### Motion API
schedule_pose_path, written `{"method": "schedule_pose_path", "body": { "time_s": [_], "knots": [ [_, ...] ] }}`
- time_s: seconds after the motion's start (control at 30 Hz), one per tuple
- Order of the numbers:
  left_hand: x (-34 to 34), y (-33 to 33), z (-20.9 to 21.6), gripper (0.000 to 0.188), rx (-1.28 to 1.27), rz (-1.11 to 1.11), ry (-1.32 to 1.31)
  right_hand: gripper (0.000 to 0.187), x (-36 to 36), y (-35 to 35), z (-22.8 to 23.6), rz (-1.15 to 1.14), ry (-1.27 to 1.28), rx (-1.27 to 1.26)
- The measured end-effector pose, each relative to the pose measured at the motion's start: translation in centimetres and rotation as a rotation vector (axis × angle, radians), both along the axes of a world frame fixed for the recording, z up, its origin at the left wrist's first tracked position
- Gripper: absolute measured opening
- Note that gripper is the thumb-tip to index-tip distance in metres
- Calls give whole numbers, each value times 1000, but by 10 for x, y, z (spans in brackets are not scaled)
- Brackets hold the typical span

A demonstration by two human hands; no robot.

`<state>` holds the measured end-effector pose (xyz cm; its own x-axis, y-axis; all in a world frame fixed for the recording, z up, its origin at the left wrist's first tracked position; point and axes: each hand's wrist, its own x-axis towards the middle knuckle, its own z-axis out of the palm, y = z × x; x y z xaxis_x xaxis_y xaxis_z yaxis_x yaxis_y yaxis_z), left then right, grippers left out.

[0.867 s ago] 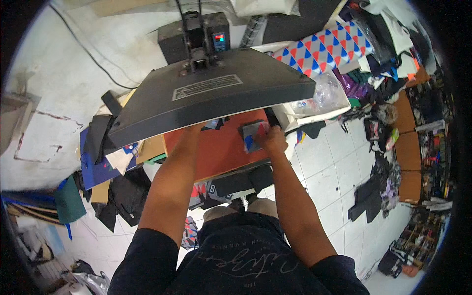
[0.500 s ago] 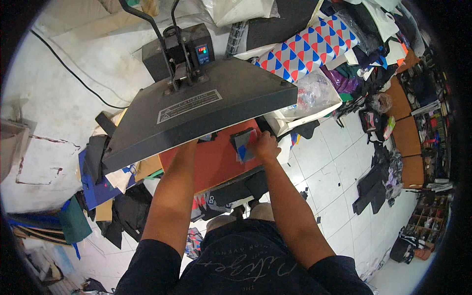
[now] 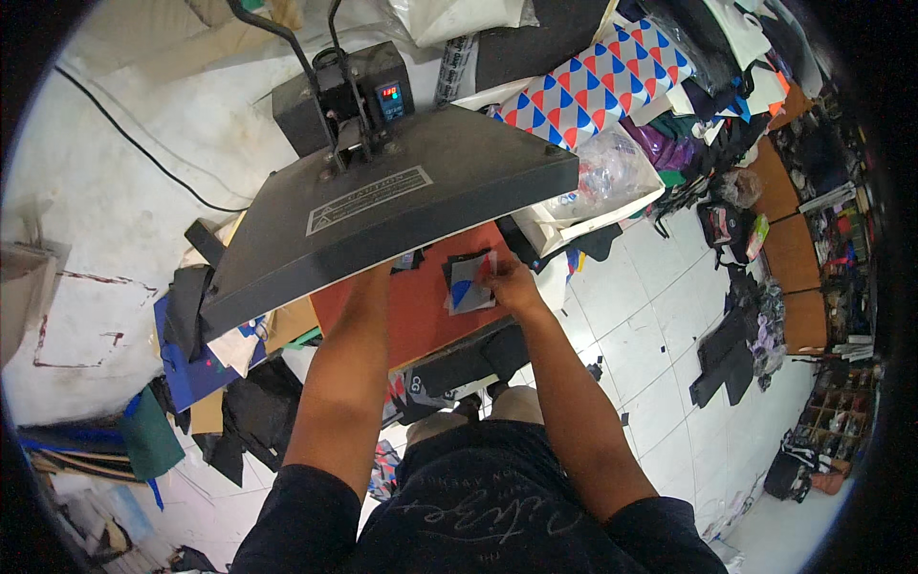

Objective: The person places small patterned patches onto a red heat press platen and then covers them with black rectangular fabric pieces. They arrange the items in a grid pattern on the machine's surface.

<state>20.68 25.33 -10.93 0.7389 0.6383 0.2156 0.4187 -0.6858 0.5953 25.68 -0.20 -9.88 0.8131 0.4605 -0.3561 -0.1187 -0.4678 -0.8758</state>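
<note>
A black heat press has its upper plate (image 3: 392,196) raised and tilted over a red-orange pad (image 3: 411,330). On the pad's right part lies a small dark fabric piece (image 3: 457,263), with a grey, blue and red printed film (image 3: 466,292) over it. My right hand (image 3: 516,285) is closed at the film's right edge, pinching it between thumb and fingers. My left hand (image 3: 375,275) reaches under the raised plate, and its fingers are hidden there. Beside it, another small dark piece with a grey and blue print (image 3: 408,259) shows partly under the plate's edge.
A white box (image 3: 612,210) with clear plastic stands right of the press. Behind it lies a patterned red, blue and grey roll (image 3: 593,86). The press's control box (image 3: 344,100) and lever handles rise at the back. Dark fabric scraps (image 3: 724,354) lie on the tiled floor.
The film has turned straighter and lies flatter over the dark piece. My right hand has shifted slightly at its right edge. My left arm has moved a little to the right.
</note>
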Motion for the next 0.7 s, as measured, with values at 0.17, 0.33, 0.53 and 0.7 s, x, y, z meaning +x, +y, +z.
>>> {"method": "schedule_pose_path", "body": {
  "time_s": [0.17,0.33,0.53,0.7],
  "knots": [
    [-4,0,2,41,-39,21,-52,34,-12,-5,28,-92,442,265],
    [-19,-15,17,41,-257,33,-222,32,-20,-26,43,-107,570,555],
    [-82,-47,47,40,-1352,262,-94,31,-31,-35,77,-47,619,641],
    [-161,-111,57,46,-1616,176,-533,29,-61,-26,86,83,694,601]
  ]
}}
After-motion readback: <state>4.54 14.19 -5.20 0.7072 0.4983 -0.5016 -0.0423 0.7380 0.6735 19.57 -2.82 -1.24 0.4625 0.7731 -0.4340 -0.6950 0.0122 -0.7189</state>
